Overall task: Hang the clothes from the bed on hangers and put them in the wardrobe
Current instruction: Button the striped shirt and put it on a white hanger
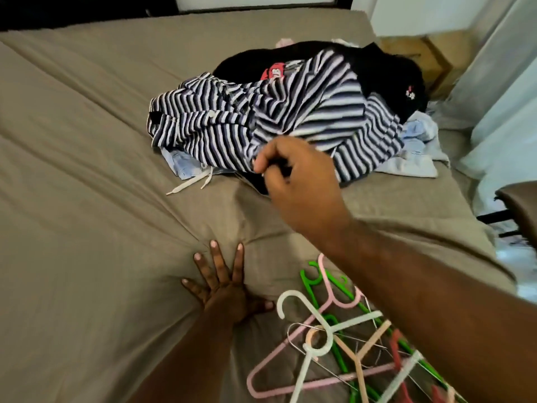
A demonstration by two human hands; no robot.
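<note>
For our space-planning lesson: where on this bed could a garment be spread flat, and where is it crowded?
Free: the bare sheet left of the clothes pile, down to the left hand. Crowded: the pile at upper right, where the right hand grips a striped top, and the hangers at the near right.

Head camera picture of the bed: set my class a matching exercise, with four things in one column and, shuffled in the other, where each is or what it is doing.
Things: 1 left hand; 2 right hand; 3 hangers; 4 black garment
States: A tangled in a heap nearest the camera; B pinching the striped top; C lying behind the striped top; D pressed flat on the sheet, fingers spread
Pairs: 1-D; 2-B; 3-A; 4-C
</note>
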